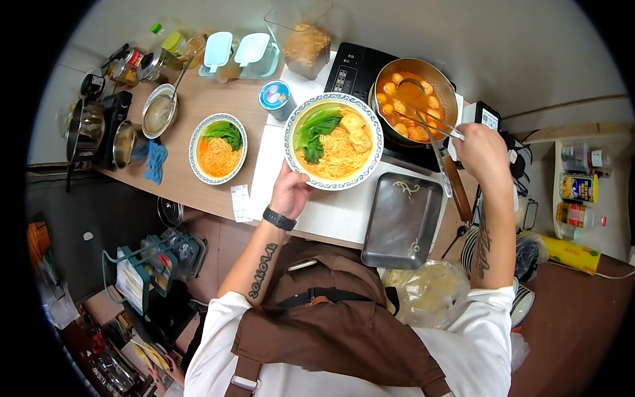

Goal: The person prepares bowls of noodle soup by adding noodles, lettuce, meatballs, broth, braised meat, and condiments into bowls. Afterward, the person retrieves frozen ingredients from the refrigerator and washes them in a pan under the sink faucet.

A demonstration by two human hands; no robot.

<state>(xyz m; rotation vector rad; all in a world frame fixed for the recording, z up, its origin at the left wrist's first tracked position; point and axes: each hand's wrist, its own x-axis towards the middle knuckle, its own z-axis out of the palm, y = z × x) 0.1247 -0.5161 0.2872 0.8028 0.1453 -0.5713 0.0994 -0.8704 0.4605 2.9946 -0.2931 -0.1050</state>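
My left hand [291, 191] grips the near rim of a patterned bowl [334, 141] holding noodles, green leaves and pale orange pieces. Metal tongs [442, 126] are held in my right hand [481, 151], their tips reaching into a pot [415, 99] of orange broth with several round balls. A ladle [411, 89] also lies in the broth. The pot sits on a black induction cooker [350, 73], its wooden handle [456, 188] pointing toward me. Whether the tongs' tips pinch a ball is too small to tell.
Left of my bowl stand a second noodle bowl [218, 149], a blue-lidded can [276, 99] and a receipt [241, 202]. A dark metal tray [403, 220] lies in front of the cooker. At the lower left, another person's hands [173, 370] show.
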